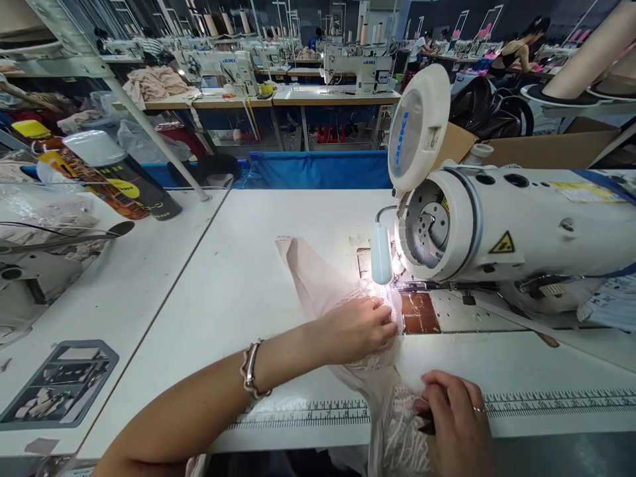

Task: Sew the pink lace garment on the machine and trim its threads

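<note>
A pale pink garment piece with lace (pixel 311 271) lies under the lamp-lit needle area of a white sewing machine (pixel 517 225) and hangs over the table's front edge. My left hand (pixel 365 328) rests on it just in front of the needle area, fingers curled and pressed onto the lace. My right hand (pixel 460 421) is near the front edge, beside the hanging lace part (pixel 405 430). Its fingers are bent together, and a small dark thing shows between them, too unclear to name. The needle itself is hidden by the lamp (pixel 381 255) and glare.
A ruler strip (pixel 556 402) runs along the front edge. A spray can (pixel 134 175) and a bottle (pixel 94 175) lean at the left near a metal pole (pixel 154 136). Thread cones (pixel 591 50) stand at right. Other sewing tables and people are beyond a blue cloth (pixel 320 170).
</note>
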`<act>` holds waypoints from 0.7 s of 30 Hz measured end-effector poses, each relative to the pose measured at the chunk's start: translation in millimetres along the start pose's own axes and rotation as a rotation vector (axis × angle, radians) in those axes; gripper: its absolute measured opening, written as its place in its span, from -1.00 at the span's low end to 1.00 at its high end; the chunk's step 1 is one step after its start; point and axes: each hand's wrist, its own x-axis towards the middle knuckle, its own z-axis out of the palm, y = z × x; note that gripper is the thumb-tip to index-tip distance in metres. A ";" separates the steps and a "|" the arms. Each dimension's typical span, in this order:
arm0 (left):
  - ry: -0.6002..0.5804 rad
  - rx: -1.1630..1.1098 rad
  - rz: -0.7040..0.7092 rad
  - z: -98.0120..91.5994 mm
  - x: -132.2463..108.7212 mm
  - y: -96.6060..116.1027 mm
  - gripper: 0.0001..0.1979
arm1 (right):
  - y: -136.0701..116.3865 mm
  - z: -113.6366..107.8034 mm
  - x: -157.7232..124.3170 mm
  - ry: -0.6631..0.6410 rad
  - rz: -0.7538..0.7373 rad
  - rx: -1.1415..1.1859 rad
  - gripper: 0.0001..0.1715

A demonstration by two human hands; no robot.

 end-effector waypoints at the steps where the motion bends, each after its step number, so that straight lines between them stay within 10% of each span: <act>1: -0.024 -0.031 -0.021 -3.7 -1.9 0.5 -0.75 | -3.6 -0.2 -0.3 0.012 0.045 0.066 -0.76; 6: -0.085 -0.116 -0.023 -19.4 -16.6 0.5 -0.35 | -7.4 -33.9 26.6 -0.173 0.399 0.396 -0.55; 10: -0.130 -0.096 -0.036 -19.7 -18.9 6.5 0.01 | -0.6 -68.3 75.0 -0.306 0.409 0.652 -0.46; 13: -0.074 -0.006 -0.036 -17.0 -12.4 15.6 -0.25 | 6.9 -82.2 105.9 -0.358 0.257 0.592 -0.46; 17: -0.043 0.087 0.037 -15.6 -3.3 21.8 -0.80 | 25.1 -87.1 118.2 -0.116 -0.150 -0.035 -0.52; 21: -0.070 0.073 -0.010 -14.5 2.7 22.7 -0.85 | 42.4 -85.6 115.4 0.095 -0.436 -0.511 -0.57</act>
